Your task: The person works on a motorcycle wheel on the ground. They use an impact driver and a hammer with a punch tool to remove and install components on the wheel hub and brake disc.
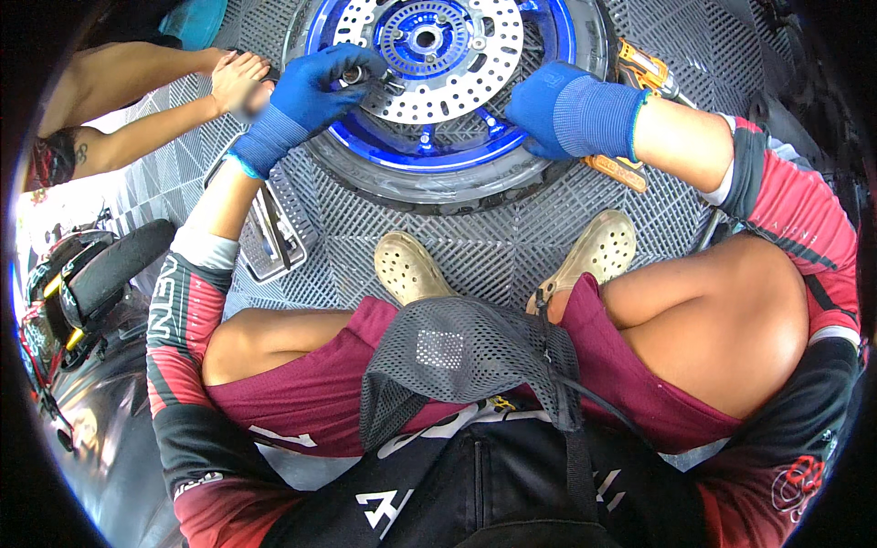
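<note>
A motorcycle wheel with a blue rim (411, 163), a black tire (384, 187) and a drilled silver brake disc (501, 78) lies flat in front of me. My left hand (324, 87), in a blue knitted glove, is curled over the disc's left edge. It grips a small tool with a round metal end (353, 75); most of it is hidden by the fingers. At the wheel's right side, my right hand (557, 110), gloved alike, is closed in a fist over the rim. Its fingertips are turned away, so what they hold, if anything, is hidden.
A yellow-and-black power drill (647, 68) lies right of the tire, with an orange-yellow tool (617, 172) below it. Left are a grey tray (285, 224) with tools, another person's clasped hands (239, 80), a teal tub (194, 23) and a black motorcycle part (114, 260).
</note>
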### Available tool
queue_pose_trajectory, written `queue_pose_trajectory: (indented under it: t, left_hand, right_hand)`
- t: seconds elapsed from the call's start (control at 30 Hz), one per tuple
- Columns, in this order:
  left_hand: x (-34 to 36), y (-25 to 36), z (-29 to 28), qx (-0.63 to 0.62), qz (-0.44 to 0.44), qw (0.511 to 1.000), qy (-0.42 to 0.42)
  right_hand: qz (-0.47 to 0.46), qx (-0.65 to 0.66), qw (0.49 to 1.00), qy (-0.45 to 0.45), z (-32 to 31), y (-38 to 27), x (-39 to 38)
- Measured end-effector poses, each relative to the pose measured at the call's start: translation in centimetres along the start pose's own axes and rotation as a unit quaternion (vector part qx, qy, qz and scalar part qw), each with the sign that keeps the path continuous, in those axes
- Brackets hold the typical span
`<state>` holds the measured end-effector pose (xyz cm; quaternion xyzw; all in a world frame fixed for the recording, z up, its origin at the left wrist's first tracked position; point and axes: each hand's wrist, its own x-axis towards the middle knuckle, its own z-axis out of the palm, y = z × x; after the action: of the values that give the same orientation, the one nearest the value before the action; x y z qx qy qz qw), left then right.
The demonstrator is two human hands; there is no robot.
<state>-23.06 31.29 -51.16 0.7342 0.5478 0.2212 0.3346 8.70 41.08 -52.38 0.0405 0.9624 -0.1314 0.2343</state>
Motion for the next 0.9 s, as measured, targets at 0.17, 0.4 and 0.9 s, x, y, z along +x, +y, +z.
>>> queue_pose_trajectory:
  t: [0.17, 0.4, 0.9]
  left_hand:
    - [-0.5, 0.0, 0.7, -0.048, -0.069, 0.996, 0.026]
    - [-1.3, 1.0, 3.4, -0.152, -0.149, 0.964, 0.16]
    - [8.5, 5.6, 3.5, -0.146, -0.01, 0.989, -0.033]
  right_hand:
    - [-0.002, -0.014, 1.0, 0.028, 0.1, -0.3, -0.2]
    - [0.006, -0.02, 0.999, 0.032, 0.6, -0.2, 0.0]
    - [0.018, -0.033, 0.998, 0.05, 0.5, -0.9, -1.2]
